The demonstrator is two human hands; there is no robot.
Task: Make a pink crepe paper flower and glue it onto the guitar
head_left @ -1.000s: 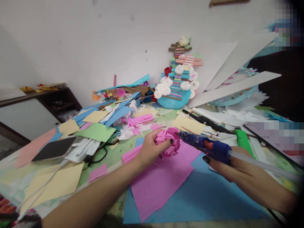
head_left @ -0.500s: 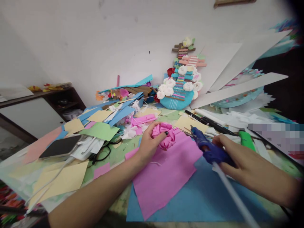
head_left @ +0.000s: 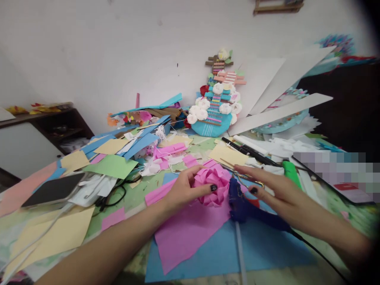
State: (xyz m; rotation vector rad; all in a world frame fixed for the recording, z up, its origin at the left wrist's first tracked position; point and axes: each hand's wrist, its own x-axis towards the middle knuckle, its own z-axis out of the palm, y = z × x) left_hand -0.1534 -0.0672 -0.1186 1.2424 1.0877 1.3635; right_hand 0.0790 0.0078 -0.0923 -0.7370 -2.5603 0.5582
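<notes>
A pink paper flower (head_left: pixel 212 186) with layered petals is in my left hand (head_left: pixel 185 184), whose thumb presses on its near side. Pink crepe paper (head_left: pixel 184 241) lies under that hand, on top of a blue sheet (head_left: pixel 261 257). My right hand (head_left: pixel 276 194) is stretched out with thumb and fingers apart, gripping nothing. Just below and left of it, a dark blue glue gun (head_left: pixel 240 202) rests on the sheets, a white glue stick (head_left: pixel 242 253) standing out of its rear. Close to the right fingertips lies a pair of scissors (head_left: pixel 252 183), partly hidden by the hand.
Behind the hands lie paper scraps, black pens (head_left: pixel 252 153) and a green object (head_left: pixel 291 174). A decorated paper guitar (head_left: pixel 212 124) leans on the wall. On the left are a phone (head_left: pixel 55 190) and a white cable (head_left: pixel 38 233). A black cord (head_left: pixel 314 249) trails from the glue gun.
My right hand has let go of the glue gun, which has come down beside the flower, turned. My left hand still holds the flower, now nearer. The view has shifted right.
</notes>
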